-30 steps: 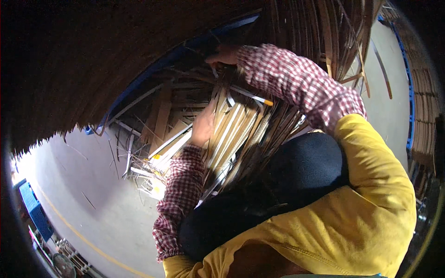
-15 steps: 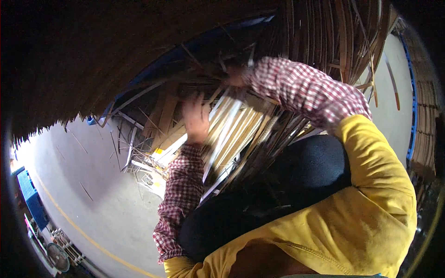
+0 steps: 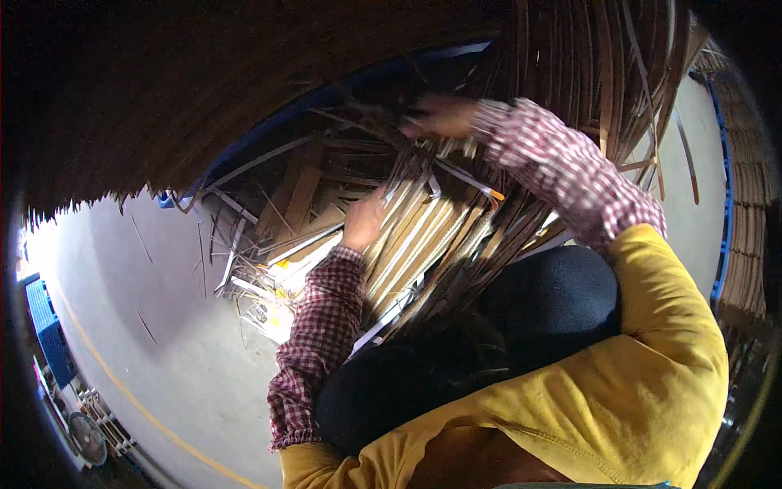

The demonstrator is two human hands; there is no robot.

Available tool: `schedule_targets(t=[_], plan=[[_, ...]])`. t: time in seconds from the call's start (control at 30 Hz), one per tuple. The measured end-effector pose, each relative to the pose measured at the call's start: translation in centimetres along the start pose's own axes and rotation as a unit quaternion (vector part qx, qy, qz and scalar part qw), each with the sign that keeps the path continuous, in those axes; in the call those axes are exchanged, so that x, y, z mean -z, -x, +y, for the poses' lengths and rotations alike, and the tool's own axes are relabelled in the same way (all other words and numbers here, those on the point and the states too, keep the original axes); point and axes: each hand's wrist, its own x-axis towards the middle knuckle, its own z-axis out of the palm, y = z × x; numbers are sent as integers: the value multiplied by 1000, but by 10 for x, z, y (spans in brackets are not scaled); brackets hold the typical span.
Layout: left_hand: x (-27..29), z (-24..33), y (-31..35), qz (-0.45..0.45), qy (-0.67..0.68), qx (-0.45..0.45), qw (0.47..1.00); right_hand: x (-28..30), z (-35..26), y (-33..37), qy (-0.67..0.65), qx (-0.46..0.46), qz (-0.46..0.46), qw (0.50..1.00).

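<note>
A loose bundle of long thin brown, tan and white strips point(image 3: 423, 244) lies in front of my knees. My left hand point(image 3: 364, 220) is at the bundle's left side, its fingers closed on the edge of some thin strips. Farther off, my right hand point(image 3: 444, 118) reaches over the far ends of the strips into shadow. Motion and darkness smear its fingers, so what it holds, if anything, is hidden. A white strip with an orange tip point(image 3: 476, 181) sticks out below the right wrist. Both forearms wear checked sleeves.
A dark stack of strips point(image 3: 122, 122) overhangs the far left, with a blue edge point(image 3: 301, 118) beneath it. Tall brown strips point(image 3: 586, 73) stand at the far right. Scattered offcuts point(image 3: 232, 244) lie on the grey floor point(image 3: 187, 367). My dark-trousered knee point(image 3: 554, 293) is beside the bundle.
My left hand has moved right and closed at the strips; its fingers were spread before. My right hand has shifted slightly right, and the orange-tipped white strip now shows below it.
</note>
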Motion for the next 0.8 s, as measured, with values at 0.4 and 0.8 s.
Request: schedule_targets(t=[0.4, 0.8], plan=[[5, 2, 13, 216, 43, -122, 968, -63, 15, -109, -12, -14, -82, 997], [66, -32, 61, 532, 31, -36, 845, -69, -3, 84, 6, 53, -369, 928]])
